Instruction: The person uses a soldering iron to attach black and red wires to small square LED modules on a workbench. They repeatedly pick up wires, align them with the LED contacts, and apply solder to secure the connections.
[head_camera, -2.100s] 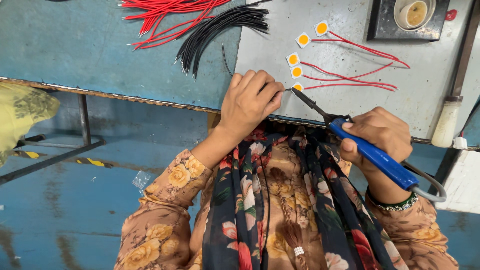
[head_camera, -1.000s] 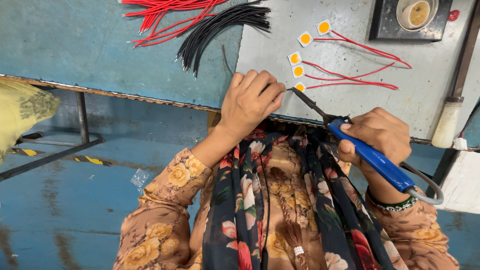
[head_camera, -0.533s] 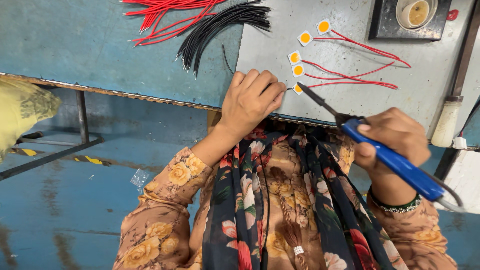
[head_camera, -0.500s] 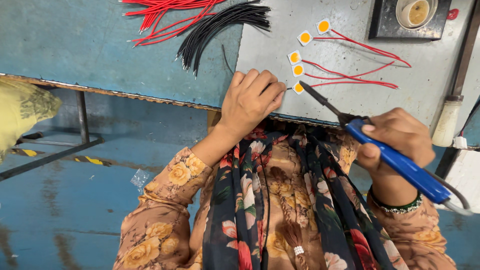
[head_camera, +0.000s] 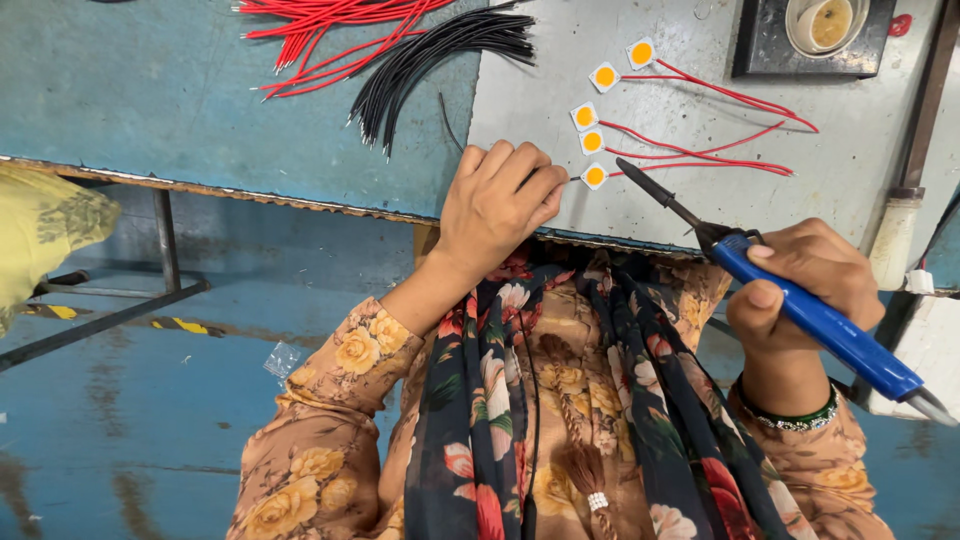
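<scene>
Soldering iron (head_camera: 800, 300) in the right hand's (head_camera: 800, 290) closed fist, tip raised — left hand (head_camera: 495, 205) curled, fingertips pinching an LED chip (head_camera: 595, 176).

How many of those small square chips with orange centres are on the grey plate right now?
5. Two chips lie near the top, two mid-plate, one beside the left hand. More may be hidden under it.
</scene>
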